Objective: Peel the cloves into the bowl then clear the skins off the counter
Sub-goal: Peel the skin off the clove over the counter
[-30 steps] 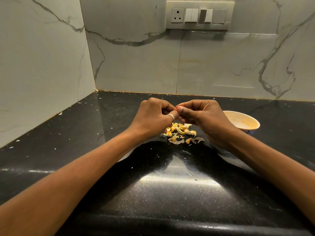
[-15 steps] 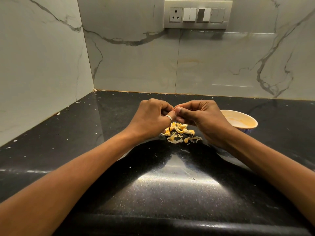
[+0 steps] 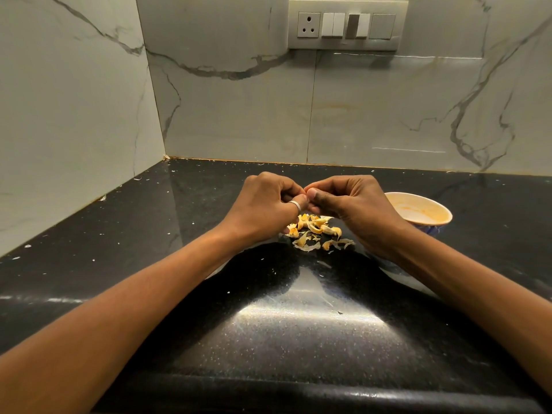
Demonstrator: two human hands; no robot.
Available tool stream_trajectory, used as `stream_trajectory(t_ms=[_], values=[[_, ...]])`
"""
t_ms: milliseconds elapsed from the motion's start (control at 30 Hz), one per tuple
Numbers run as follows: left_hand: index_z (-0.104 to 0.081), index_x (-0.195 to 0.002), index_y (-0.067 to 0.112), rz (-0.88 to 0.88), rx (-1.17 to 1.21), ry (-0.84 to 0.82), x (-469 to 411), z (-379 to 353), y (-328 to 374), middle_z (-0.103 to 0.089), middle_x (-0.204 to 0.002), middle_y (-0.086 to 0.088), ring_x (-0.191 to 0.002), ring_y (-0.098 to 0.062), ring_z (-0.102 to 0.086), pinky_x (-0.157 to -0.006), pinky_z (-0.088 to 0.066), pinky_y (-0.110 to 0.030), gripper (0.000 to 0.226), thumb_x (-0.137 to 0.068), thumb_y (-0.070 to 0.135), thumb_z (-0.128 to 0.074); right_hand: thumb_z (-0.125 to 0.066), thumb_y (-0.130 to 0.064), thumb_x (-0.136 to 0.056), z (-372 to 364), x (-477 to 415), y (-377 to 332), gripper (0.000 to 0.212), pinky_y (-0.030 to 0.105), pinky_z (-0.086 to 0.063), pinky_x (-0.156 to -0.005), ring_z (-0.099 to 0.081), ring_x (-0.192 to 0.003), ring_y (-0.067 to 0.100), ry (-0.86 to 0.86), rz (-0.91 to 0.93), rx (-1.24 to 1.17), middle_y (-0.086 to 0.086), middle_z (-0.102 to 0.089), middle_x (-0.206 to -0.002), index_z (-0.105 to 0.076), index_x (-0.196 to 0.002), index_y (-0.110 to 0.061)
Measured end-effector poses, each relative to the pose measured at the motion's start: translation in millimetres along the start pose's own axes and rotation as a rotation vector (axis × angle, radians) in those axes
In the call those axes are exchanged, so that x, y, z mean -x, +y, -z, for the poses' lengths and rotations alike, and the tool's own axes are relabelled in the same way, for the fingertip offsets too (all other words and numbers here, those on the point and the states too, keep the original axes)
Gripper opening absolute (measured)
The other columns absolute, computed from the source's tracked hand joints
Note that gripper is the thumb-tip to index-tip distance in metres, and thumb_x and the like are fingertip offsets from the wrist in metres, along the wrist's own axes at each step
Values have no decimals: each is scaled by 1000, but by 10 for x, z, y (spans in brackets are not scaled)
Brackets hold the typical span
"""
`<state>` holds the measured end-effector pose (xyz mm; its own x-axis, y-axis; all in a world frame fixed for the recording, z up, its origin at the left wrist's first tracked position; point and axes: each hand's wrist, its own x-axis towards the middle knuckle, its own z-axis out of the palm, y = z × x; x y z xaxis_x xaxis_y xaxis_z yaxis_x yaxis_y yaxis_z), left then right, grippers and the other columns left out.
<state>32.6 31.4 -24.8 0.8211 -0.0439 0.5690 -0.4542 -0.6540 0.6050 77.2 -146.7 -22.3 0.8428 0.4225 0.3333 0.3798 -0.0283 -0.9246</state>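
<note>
My left hand (image 3: 264, 204) and my right hand (image 3: 355, 204) meet fingertip to fingertip above the black counter (image 3: 283, 339), fingers curled and pinching a small clove that is almost wholly hidden between them. A ring sits on my left thumb. Right below the hands lies a small heap of yellowish garlic skins (image 3: 316, 233). A pale bowl (image 3: 418, 212) with a blue outside stands to the right, partly behind my right wrist; what lies in it is hard to make out.
Marble walls close off the left and back of the counter corner. A switch panel with a socket (image 3: 346, 25) hangs on the back wall. Tiny white flecks are scattered over the counter. The counter's rounded front edge runs along the bottom.
Both hands stay together over the skins with only slight finger movement. The view has shifted a little.
</note>
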Motion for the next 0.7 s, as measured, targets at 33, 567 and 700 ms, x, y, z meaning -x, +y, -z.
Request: stream_trajectory(t_ms=[33, 567, 700], values=[[-76, -91, 11, 7, 8, -6, 0, 1, 1, -73, -74, -5, -62, -11, -72, -51, -61, -35, 9, -94, 15, -68, -67, -6, -90, 0, -2, 5, 15, 31, -61, -82, -69, -82, 24, 0, 3, 10, 24, -73, -94, -74, -102, -1], [-75, -97, 7, 10, -1, -14, 2, -9, -13, -73, -77, -4, -65, -9, -72, -51, -61, -33, 12, -96, 15, -66, -67, -5, -90, -2, -18, 37, 15, 33, -60, -85, -73, -91, 31, -2, 41, 36, 16, -76, -94, -75, -103, -3], [-75, -97, 8, -35, -25, -19, 9, -7, -20, -72, -75, -1, -64, -7, -72, -50, -60, -31, 12, -96, 17, -67, -68, -6, -90, 9, -9, 47, 15, 37, -60, -88, -72, -97, 35, -4, 49, 40, 16, -76, -94, -75, -104, -3]])
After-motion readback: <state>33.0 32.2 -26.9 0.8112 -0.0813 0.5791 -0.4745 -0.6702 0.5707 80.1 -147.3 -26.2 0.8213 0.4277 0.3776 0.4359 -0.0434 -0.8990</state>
